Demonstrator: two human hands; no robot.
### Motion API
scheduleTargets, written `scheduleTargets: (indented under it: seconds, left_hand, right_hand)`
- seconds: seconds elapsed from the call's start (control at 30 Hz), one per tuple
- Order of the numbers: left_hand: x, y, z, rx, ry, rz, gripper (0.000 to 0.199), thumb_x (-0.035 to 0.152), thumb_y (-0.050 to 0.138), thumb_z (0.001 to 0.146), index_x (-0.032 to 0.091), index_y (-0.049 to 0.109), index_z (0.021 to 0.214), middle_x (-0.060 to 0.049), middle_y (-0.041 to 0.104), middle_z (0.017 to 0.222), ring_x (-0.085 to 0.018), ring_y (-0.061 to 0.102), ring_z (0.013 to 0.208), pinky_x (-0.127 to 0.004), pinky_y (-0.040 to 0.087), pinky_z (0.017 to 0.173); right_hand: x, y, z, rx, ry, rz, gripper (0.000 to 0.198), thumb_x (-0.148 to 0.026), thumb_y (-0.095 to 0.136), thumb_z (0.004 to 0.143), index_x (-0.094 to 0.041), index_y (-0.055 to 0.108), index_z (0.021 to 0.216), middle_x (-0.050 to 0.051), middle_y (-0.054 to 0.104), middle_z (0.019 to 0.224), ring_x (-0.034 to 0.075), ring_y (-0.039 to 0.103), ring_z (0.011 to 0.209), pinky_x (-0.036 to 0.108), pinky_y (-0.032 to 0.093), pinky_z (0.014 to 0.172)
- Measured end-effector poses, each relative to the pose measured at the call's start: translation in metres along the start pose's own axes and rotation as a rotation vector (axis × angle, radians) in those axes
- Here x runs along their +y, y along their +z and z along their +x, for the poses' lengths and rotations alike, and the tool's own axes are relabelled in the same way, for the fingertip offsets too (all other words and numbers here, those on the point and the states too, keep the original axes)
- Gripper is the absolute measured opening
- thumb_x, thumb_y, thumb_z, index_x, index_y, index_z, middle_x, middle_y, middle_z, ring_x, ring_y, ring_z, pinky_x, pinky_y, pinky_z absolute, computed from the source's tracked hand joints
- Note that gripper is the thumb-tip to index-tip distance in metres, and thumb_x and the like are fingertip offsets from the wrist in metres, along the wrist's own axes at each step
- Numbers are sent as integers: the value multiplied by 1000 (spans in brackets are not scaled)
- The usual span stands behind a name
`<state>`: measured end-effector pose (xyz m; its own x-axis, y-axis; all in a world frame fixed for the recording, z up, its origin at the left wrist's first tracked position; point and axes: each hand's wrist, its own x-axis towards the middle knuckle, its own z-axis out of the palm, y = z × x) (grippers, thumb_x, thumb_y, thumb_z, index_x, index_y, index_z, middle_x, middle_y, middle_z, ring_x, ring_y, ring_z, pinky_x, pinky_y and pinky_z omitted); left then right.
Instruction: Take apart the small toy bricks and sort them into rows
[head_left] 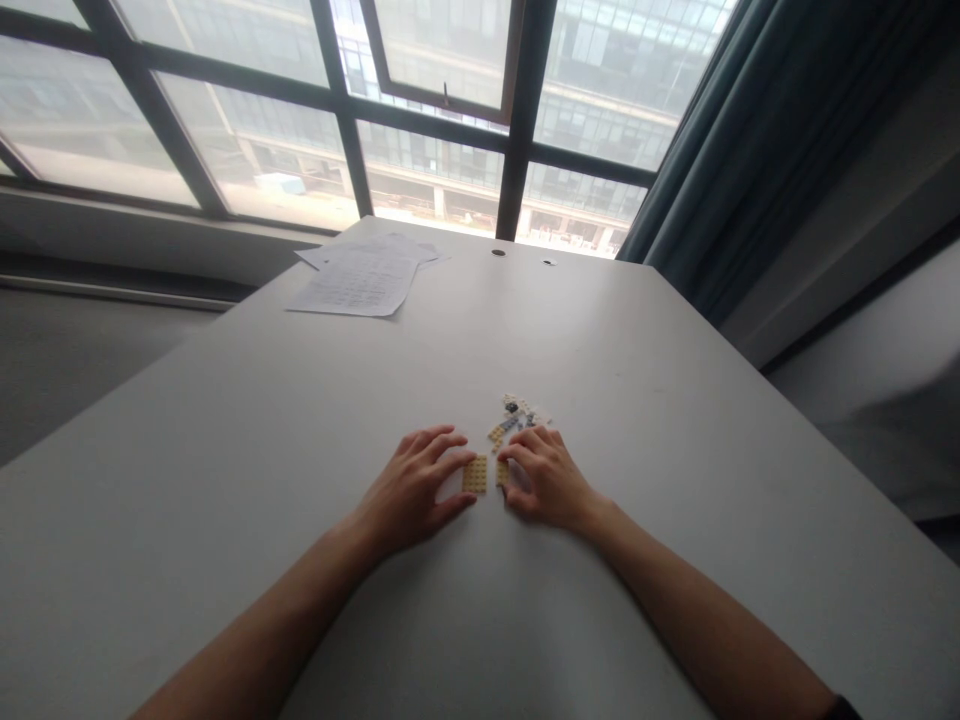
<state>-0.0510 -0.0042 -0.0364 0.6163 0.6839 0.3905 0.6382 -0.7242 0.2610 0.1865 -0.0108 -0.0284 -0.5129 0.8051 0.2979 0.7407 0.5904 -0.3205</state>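
Observation:
Two tan studded building-brick plates lie on the white table with a narrow gap between them. My left hand [416, 488] holds the left tan plate [475, 474] at its edges, thumb on the near side and index finger on the far side. The right tan plate [502, 473] is pinched the same way by my right hand [549, 477], whose fingers cover much of it. Just beyond my right hand is a loose pile of small building bricks [511, 424] in white, grey, tan and black; its near part is hidden by the fingers.
The white table [585, 340] stretches toward a large window [442, 60]. Printed papers [360, 275] overlap at its far left. Two round holes, one a dark cable hole [498, 253], sit near the far edge. A dark blue curtain [720, 150] hangs at the right.

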Motion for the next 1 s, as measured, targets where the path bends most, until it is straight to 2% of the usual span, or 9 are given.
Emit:
scheduleTargets:
  seconds: [0.23, 0.4, 0.6, 0.8, 0.9, 1.0]
  left_hand:
    - [0, 0, 0, 6, 13, 8, 37, 42, 60, 83, 26, 60, 116, -8, 58, 125, -30, 43, 125, -47, 35, 102]
    - [-1, 0, 0, -6, 16, 17, 37, 43, 58, 84, 26, 59, 117, -8, 57, 126, -30, 43, 125, -48, 34, 102]
    - [6, -1, 0, -21, 64, 26, 42, 44, 59, 84, 25, 56, 121, -9, 56, 128, -30, 40, 128, -49, 32, 105]
    - [27, -3, 3, -76, 171, 58, 49, 49, 57, 85, 23, 53, 126, -9, 52, 135, -31, 34, 133, -50, 22, 112]
    - [32, -3, 4, -89, 198, 44, 50, 50, 56, 85, 22, 54, 126, -9, 55, 132, -29, 36, 133, -48, 22, 113]
    - [31, -3, 4, -90, 206, 44, 50, 50, 57, 85, 22, 54, 126, -9, 57, 129, -29, 39, 131, -48, 23, 112]
  right_hand:
    - [-1, -2, 0, 23, 38, 53, 35, -29, 70, 72, -22, 63, 106, 6, 61, 109, 24, 49, 105, 39, 34, 96]
    - [10, -11, 5, 115, 142, 138, 23, -25, 66, 78, -22, 64, 101, 4, 63, 106, 23, 51, 104, 38, 36, 95]
    - [34, -20, 8, 281, 356, 42, 17, -18, 60, 79, -21, 66, 95, 7, 64, 99, 25, 53, 99, 41, 40, 91]
    - [36, -19, 6, 217, 371, -54, 14, -18, 61, 78, -21, 67, 90, 6, 64, 96, 24, 54, 98, 39, 39, 89]
    - [30, -16, 6, 192, 388, -126, 9, -25, 65, 78, -21, 67, 85, 6, 64, 94, 25, 53, 97, 38, 38, 87]
    - [25, -14, 6, 165, 385, -161, 14, -32, 67, 78, -22, 66, 87, 6, 64, 96, 24, 53, 98, 37, 36, 87]
